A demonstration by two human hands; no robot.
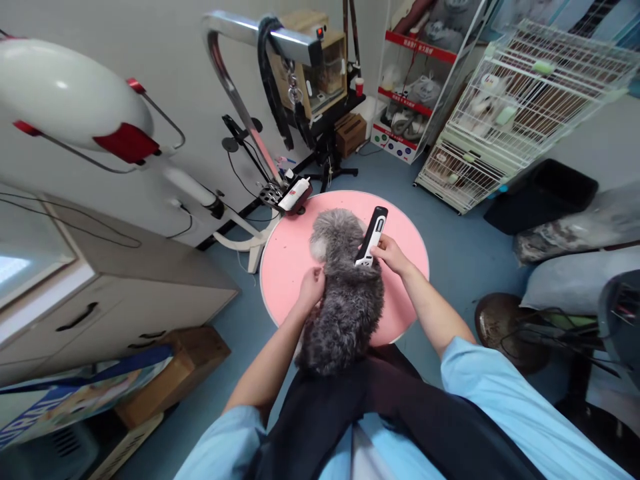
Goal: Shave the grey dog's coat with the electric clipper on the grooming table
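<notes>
A grey, shaggy dog [345,300] is on a round pink grooming table [280,260], its back toward me and its paler head at the far end. My right hand [391,255] grips a black-and-white pet clipper [372,237], held slanted with its lower end against the fur of the dog's upper back. At the dog's left side, my left hand [313,285] has its fingers curled together against the coat. What those fingers hold, if anything, is hidden.
A metal grooming arm [240,87] with a hanging black strap rises behind the table. Beside it, a tool holder [280,197] carries a white bottle [294,195]. A white dryer [75,93] looms at left. Wire cages [500,120] and a round stool [507,330] are at right.
</notes>
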